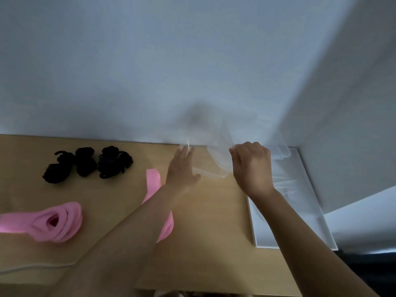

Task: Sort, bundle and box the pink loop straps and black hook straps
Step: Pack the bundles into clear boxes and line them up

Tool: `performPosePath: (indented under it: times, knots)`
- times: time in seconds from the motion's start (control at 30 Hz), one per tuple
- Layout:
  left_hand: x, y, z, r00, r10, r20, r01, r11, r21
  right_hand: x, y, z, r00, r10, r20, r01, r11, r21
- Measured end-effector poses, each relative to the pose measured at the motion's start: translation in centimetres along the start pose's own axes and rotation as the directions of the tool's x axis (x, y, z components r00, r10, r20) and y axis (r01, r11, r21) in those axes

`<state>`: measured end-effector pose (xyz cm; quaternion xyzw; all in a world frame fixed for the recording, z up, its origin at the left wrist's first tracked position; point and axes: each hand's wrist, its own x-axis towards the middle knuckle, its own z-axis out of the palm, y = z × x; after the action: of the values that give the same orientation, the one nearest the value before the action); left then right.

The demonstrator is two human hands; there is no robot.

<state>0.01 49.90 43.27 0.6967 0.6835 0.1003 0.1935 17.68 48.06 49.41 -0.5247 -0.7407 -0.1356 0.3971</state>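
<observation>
A clear plastic box (216, 161) is tilted up near the wall at the table's back. My right hand (252, 168) grips its right side with curled fingers. My left hand (182, 168) lies with straight fingers against its left side. Three bundles of black hook straps (85, 163) sit in a row at the back left. A coiled bundle of pink loop straps (57, 221) lies at the front left. A loose pink strap (153, 183) runs under my left forearm.
A white tray (300, 211) with clear plastic pieces lies along the wooden table's (214, 221) right edge. White walls close the back and right. A clear sheet (32, 269) lies at the front left edge.
</observation>
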Motion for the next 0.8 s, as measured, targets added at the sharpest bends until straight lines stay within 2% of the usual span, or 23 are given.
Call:
performPosePath:
  times: [0.07,0.13,0.2,0.33,0.5,0.53,0.6,0.67,0.73,0.8]
  knots:
    - [0.1,0.4,0.3,0.994,0.088,0.057,-0.098,0.973,0.210,-0.3,-0.6,0.0,1.000,-0.020,-0.002,0.020,0.998,-0.061]
    - [0.3,0.6,0.6,0.995,0.076,0.059,-0.092,0.939,0.330,-0.6,-1.1,0.1,1.000,-0.026,0.014,0.028,0.994,-0.108]
    - [0.7,0.7,0.9,0.995,0.090,0.035,-0.096,0.943,0.319,-1.0,-1.6,0.1,0.999,-0.016,0.037,0.021,0.989,-0.145]
    - [1.3,0.7,1.3,0.992,0.123,0.029,-0.126,0.983,0.135,-1.7,-2.2,0.1,0.997,0.002,0.076,0.013,0.979,-0.202]
    - [0.5,-0.2,0.4,0.986,0.165,-0.006,-0.164,0.983,0.081,-2.8,-2.9,0.0,0.995,0.022,0.101,0.004,0.967,-0.254]
    - [0.2,-0.2,0.3,0.980,0.201,-0.017,-0.198,0.975,0.102,-3.0,-3.1,0.0,0.995,0.024,0.098,0.002,0.967,-0.257]
    - [-0.5,-0.2,-0.1,0.968,0.252,-0.008,-0.241,0.937,0.253,-3.4,-3.3,0.0,0.996,0.019,0.084,0.005,0.963,-0.271]
    - [-0.7,-0.6,-0.5,0.971,0.239,0.019,-0.226,0.885,0.407,-3.8,-3.5,0.0,0.997,0.002,0.072,0.018,0.960,-0.280]
    - [-0.2,-1.0,-0.6,0.975,0.218,0.052,-0.218,0.866,0.449,-4.1,-3.8,0.1,0.998,-0.010,0.060,0.026,0.959,-0.282]
    - [0.3,-1.1,-0.6,0.970,0.228,0.088,-0.244,0.876,0.417,-4.5,-4.0,0.1,0.998,-0.019,0.055,0.034,0.959,-0.283]
